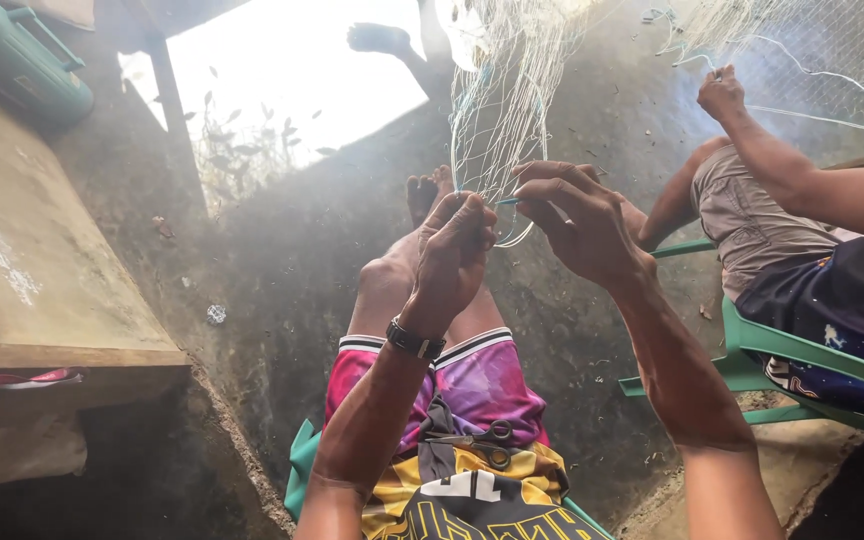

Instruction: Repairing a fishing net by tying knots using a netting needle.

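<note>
A green plastic container (17,55) is seen at 10 o'clock, above a concrete worktop (42,270). Near the centre, the left hand (449,262) is raised, with a black wristband (414,341) below it; its fingers are pressed together and pinch a strand of the pale fishing net (497,110), which hangs from 12 o'clock down to both hands. Scissors (477,443) are laid on the lap at 6 o'clock. Just beside the left hand, the right hand (582,225) is held with its fingers curled, pinching the same mesh. At 2 o'clock, another person's hand (722,95) is closed on the net, and this person is seated on a green chair (802,365).
</note>
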